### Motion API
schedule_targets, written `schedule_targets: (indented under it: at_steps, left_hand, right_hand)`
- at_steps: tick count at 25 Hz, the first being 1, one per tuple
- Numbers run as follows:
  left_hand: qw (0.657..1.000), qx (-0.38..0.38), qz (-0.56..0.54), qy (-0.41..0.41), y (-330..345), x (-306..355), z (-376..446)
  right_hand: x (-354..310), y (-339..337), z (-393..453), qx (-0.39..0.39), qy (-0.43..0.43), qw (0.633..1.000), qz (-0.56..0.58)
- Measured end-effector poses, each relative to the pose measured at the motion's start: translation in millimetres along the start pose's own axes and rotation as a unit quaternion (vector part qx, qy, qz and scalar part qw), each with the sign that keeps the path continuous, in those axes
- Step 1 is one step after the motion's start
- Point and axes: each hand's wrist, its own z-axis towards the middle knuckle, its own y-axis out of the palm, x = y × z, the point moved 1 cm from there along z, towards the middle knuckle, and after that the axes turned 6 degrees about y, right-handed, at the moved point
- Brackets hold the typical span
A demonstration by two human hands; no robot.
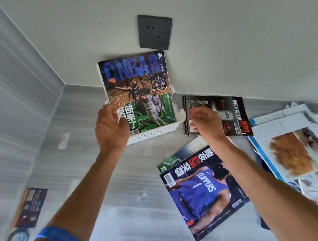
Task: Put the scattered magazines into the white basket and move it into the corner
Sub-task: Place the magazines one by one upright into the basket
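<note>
My left hand (pixel 111 127) grips the NBA magazine (pixel 138 91) upright in the white basket (pixel 152 135), which sits by the wall. My right hand (pixel 204 124) pinches a dark magazine (pixel 230 112) just beside the basket. Most of the job remains: a Clippers magazine (pixel 204 192), a pile of magazines (pixel 300 149) on the right, and one magazine on the left (pixel 28 208) lie on the floor (pixel 113 214).
</note>
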Motion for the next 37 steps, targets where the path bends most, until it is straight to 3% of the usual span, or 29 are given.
schedule_targets:
  at_steps: [2,4,6,9,14,16,17,19,21,22,23,24,26,28,30,32,37]
  left_hand:
    - [0.985,-0.158,-0.028,0.068,25,15,-75]
    - [0.944,-0.306,0.038,0.116,63,24,-140]
    - [0.909,-0.37,0.14,0.133,98,25,-172]
    - [0.889,-0.363,0.24,0.142,121,20,-183]
    - [0.878,-0.361,0.293,0.114,120,18,-182]
    - [0.879,-0.333,0.319,0.122,111,16,-179]
    - [0.881,-0.337,0.299,0.142,107,16,-182]
    - [0.899,-0.405,0.1,0.135,93,26,-193]
    - [0.861,-0.49,-0.049,0.126,78,45,-206]
    - [0.86,-0.488,-0.033,0.143,70,51,-210]
    - [0.881,-0.445,0.006,0.162,63,55,-206]
    - [0.912,-0.368,0.031,0.182,53,58,-196]
    - [0.947,-0.262,-0.021,0.184,27,63,-163]
    - [0.945,-0.244,-0.131,0.171,-7,63,-125]
    - [0.905,-0.264,-0.307,0.13,-33,61,-94]
    - [0.874,-0.235,-0.418,0.079,-52,53,-72]
    - [0.926,-0.022,-0.364,0.094,-61,54,-5]
  right_hand:
    - [61,-36,-47,0.048,0.063,0.996,-0.033]
    - [121,-63,-92,0.111,0.181,0.97,-0.12]
    - [159,-75,-120,0.144,0.248,0.938,-0.196]
    - [175,-76,-130,0.2,0.302,0.923,-0.133]
    - [170,-62,-134,0.28,0.394,0.852,0.203]
    - [169,-61,-136,0.231,0.423,0.793,0.372]
    - [164,-60,-139,0.184,0.439,0.786,0.395]
    - [151,-49,-142,0.08,0.43,0.842,0.315]
    - [130,-36,-144,0.046,0.36,0.9,0.242]
    - [118,-32,-144,0.037,0.32,0.916,0.241]
    - [106,-30,-142,0.011,0.276,0.926,0.257]
    - [94,-30,-141,-0.031,0.23,0.934,0.273]
    - [78,-32,-132,-0.074,0.142,0.955,0.248]
    - [66,-38,-114,-0.052,0.118,0.977,0.169]
    - [51,-43,-95,-0.118,0.136,0.971,0.154]
    - [30,-40,-79,-0.164,0.099,0.968,0.164]
    - [-55,-29,-34,-0.088,-0.063,0.982,0.153]
